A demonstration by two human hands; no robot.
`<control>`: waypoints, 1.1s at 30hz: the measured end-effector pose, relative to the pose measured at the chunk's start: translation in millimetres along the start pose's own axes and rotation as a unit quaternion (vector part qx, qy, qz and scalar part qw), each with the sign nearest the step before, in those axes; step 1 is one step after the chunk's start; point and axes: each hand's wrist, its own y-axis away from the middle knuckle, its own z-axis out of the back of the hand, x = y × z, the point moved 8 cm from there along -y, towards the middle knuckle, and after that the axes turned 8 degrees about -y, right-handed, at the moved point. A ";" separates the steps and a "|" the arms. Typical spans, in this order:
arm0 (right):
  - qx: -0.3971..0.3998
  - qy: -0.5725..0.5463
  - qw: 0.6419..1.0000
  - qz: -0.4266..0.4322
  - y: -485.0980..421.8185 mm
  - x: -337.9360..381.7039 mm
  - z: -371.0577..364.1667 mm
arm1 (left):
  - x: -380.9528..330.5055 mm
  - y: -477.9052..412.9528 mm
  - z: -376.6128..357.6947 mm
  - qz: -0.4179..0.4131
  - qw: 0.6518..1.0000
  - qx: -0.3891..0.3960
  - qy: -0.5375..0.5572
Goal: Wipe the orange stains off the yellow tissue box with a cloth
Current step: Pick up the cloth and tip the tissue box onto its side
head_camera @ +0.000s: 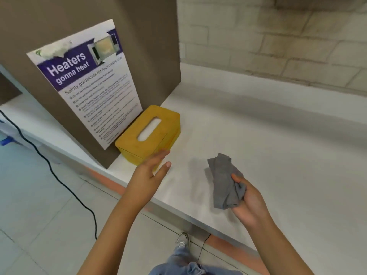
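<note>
Here the yellow tissue box (149, 133) sat on the white counter (258, 135) against the brown panel bearing the microwave poster (87, 82), while the left hand (151, 171), fingers spread and empty, hovered just off the box's near corner. To the box's right, the right hand (246, 201) pinched a bunched grey cloth (224, 181) between thumb and fingers. No orange stains showed on the blurred box, so the wipe might miss them, and unbraced, the light box could slide along the panel.
</note>
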 end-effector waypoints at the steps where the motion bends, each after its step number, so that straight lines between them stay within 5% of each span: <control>1: -0.003 0.008 1.000 -0.001 -6.3 -3.2 -4.9 | 7.3 -7.3 11.0 0.001 1.000 -0.017 -0.001; 10: 0.005 0.027 0.999 0.035 -52.7 -20.1 -47.5 | 63.1 -80.7 40.5 0.037 0.994 -0.031 -0.096; 14: 0.003 0.012 0.998 0.054 -61.8 -24.2 -50.6 | 74.0 -110.7 32.8 0.063 0.960 -0.009 -0.272; 19: -0.007 -0.019 0.997 0.080 -56.4 -27.1 -51.2 | 81.1 -139.2 23.5 0.119 0.928 0.052 -0.349; 33: -0.017 -0.015 0.995 0.096 -31.9 -5.3 -50.1 | 68.8 -143.1 18.7 0.100 0.934 0.038 -0.341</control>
